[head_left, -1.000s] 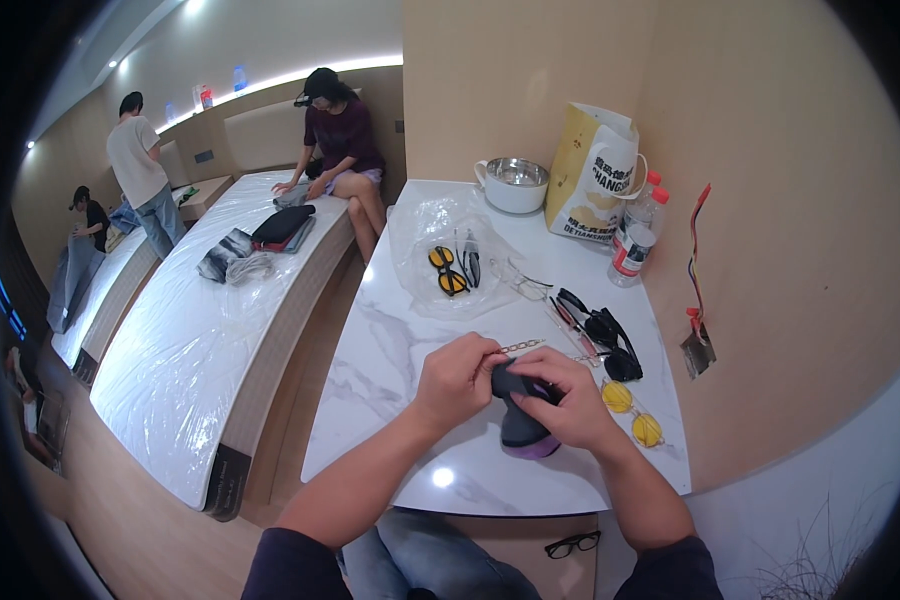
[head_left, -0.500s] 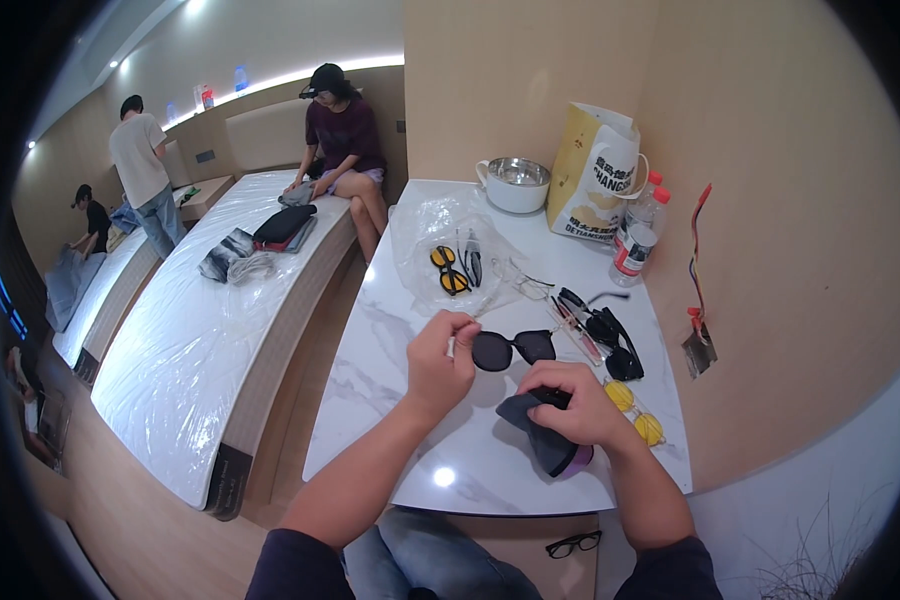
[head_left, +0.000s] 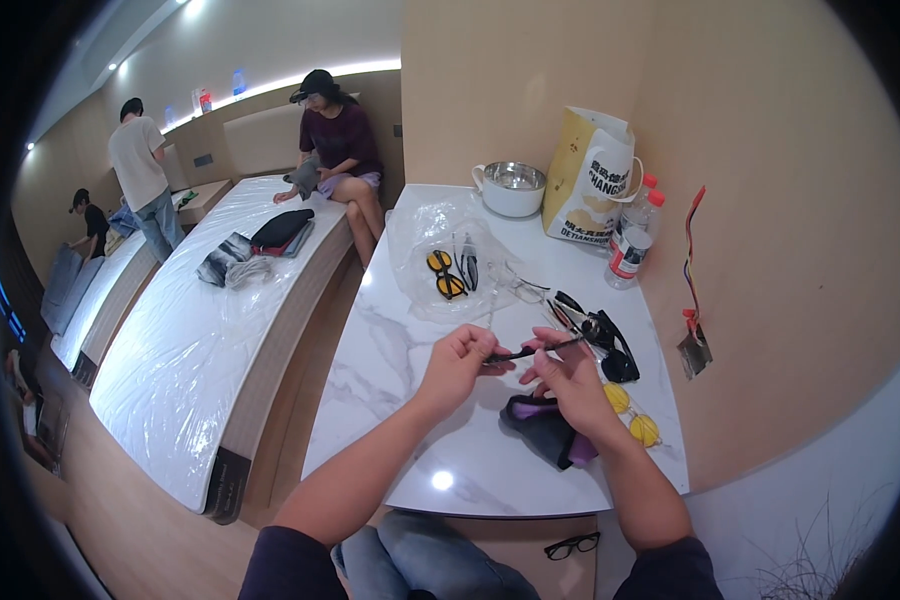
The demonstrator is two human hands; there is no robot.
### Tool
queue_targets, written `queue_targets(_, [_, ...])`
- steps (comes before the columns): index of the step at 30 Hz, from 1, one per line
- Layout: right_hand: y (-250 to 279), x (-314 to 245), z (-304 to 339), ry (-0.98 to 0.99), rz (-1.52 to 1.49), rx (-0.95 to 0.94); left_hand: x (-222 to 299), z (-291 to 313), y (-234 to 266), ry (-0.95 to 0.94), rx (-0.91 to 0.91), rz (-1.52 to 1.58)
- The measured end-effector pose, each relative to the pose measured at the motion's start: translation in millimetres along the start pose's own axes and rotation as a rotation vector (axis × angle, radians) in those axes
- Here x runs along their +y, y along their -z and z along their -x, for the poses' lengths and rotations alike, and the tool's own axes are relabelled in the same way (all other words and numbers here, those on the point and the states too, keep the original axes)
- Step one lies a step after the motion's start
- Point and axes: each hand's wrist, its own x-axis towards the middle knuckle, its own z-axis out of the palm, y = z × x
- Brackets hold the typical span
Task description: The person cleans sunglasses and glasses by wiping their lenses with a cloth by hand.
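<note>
My left hand (head_left: 457, 368) pinches one end of the black sunglasses (head_left: 519, 354), which are tilted edge-on above the table. At their other end, the fingers and thumb of my right hand (head_left: 568, 378) close around the frame and partly hide it. Just below the right hand, a dark grey pouch with a purple lining (head_left: 542, 432) lies on the marble-patterned table (head_left: 370, 420). Yellow-lensed glasses (head_left: 644, 430) rest right of the pouch. Beyond the right hand, several dark sunglasses (head_left: 618, 362) lie in a cluster.
A clear plastic bag (head_left: 410, 240) lies under orange-lensed glasses (head_left: 447, 276). Behind are a white pot (head_left: 513, 190), a paper bag (head_left: 588, 180) and plastic bottles (head_left: 630, 245). Black-framed glasses (head_left: 572, 546) sit below the table edge. Other people are at plastic-covered mattresses (head_left: 190, 350) on the left.
My right hand has let go of the pouch, now lying on the table, and moved up to the sunglasses. The sunglasses have turned from lenses-facing to edge-on.
</note>
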Motion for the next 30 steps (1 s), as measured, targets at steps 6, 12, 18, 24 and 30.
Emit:
queue_targets(6, [1.6, -3.6, -1.1, -0.135, -0.303, 0.014, -11.7, -0.4, -2.9, 0.057, -0.162, -0.143])
queue_targets(12, [6.8, -2.7, -4.4, 0.121, -0.218, 0.300, -2.7, 5.9, -6.4, -0.129, 0.003, -0.518])
queue_targets(18, [7.6, -23.0, -3.2, 0.665, 0.635, 0.285, 21.9, 17.9, -21.7, -0.411, -0.033, -0.629])
queue_targets(24, [2.2, -14.6, -2.2, 0.641, 0.666, 0.106, 16.1, 11.2, -12.2, -0.656, -0.251, -0.719])
queue_targets(30, [4.7, -11.1, -1.1, 0.547, 0.658, 0.032, 18.3, 13.4, -11.7, -0.635, -0.265, -0.665])
